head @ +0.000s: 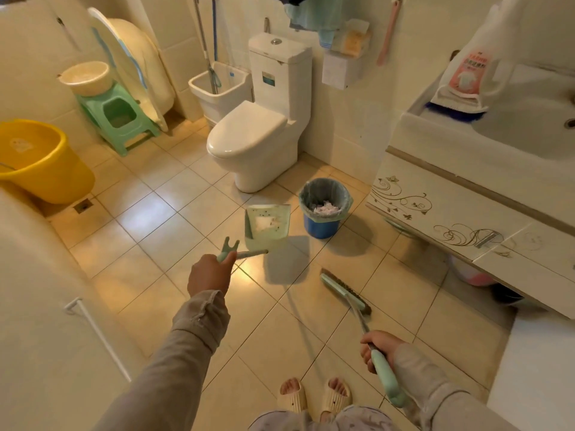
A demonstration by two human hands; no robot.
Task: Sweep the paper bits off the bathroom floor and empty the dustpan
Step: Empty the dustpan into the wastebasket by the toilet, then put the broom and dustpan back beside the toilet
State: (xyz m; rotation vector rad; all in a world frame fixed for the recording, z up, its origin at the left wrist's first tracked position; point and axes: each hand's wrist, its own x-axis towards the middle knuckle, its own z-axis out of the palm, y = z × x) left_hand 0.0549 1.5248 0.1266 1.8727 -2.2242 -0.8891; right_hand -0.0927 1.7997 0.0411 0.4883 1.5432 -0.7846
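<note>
Left hand: the left hand point(211, 275) has its fingers curled round the long handle of the dustpan point(267, 227), just below the handle's forked end.
Right hand: the right hand point(378, 349) is closed round the mint-green grip of the broom point(345, 290), low at the person's right side.
Dustpan: pale green, mouth turned towards the far wall, held over the middle of the floor point(149, 231). Its shadow lies apart from it on the tiles, nearer the person.
Paper bits: a small white heap of paper bits point(264, 223) sits inside the pan.
Bin: a blue bin point(323, 209) with a grey liner stands just right of the pan, crumpled paper inside.
Broom head: bristles down on the tiles, right of centre, well apart from the pan.
Surroundings: toilet point(258, 135) at the far wall with its lid down; yellow bucket point(40, 160) at the left edge; green stool point(121, 116) in the far left corner; basin cabinet point(451, 213) along the right edge.
Person: feet in pale slippers point(314, 396) at the near edge.
</note>
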